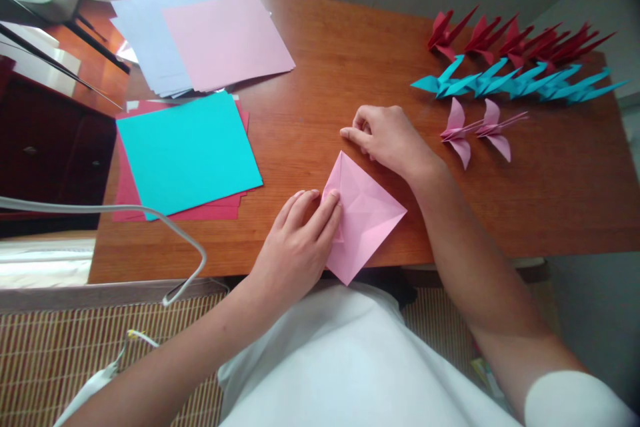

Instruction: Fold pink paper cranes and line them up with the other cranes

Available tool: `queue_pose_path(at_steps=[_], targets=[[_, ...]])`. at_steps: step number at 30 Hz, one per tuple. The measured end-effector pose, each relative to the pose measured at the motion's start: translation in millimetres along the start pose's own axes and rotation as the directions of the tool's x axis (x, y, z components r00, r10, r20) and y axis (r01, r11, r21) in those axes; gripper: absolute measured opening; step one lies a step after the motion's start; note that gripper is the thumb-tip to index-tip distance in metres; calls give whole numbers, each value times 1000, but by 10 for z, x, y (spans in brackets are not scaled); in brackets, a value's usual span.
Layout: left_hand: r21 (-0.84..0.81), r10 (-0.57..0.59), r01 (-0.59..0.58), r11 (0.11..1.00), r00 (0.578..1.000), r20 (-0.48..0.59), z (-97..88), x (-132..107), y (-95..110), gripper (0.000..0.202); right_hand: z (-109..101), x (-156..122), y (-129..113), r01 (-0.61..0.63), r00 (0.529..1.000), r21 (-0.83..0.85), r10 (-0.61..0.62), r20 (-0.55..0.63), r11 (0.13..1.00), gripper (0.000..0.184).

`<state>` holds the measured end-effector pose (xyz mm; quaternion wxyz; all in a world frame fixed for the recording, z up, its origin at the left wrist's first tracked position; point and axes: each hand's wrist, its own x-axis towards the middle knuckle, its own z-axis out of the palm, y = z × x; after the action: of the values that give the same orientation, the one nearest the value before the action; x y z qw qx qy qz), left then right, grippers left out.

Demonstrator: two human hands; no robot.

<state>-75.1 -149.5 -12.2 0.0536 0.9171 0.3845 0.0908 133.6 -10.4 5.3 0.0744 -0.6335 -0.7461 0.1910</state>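
Observation:
A pink sheet of origami paper point(367, 210), folded into a diamond with creases across it, lies at the table's front edge. The fingers of my left hand point(300, 233) are pressed close together on its left side, pinning it; the thumb's grip is partly hidden. Just beyond the paper's top corner is my right hand point(385, 137), fingers curled in and thumb pointing left. Nothing shows between those fingers, and this hand is apart from the paper.
Two pink paper cranes point(495, 128), a row of blue cranes point(520, 83) and a row of red cranes point(505, 40) stand at right. Blue sheets point(187, 160) over red ones point(127, 180), and pale sheets point(230, 40), lie at left. A white cable point(125, 208) hangs front left.

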Motion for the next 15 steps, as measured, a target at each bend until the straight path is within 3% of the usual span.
queue_pose_path(at_steps=[6, 15], targets=[[-15, -6, 6, 1000, 1000, -12, -17, -1, -5, 51, -10, -82, -12, 14, 1000, -5, -14, 23, 1000, 30], [19, -26, 26, 999, 999, -24, -50, 15, 14, 47, -23, -166, -120, 28, 999, -111, -24, 39, 993, 46]])
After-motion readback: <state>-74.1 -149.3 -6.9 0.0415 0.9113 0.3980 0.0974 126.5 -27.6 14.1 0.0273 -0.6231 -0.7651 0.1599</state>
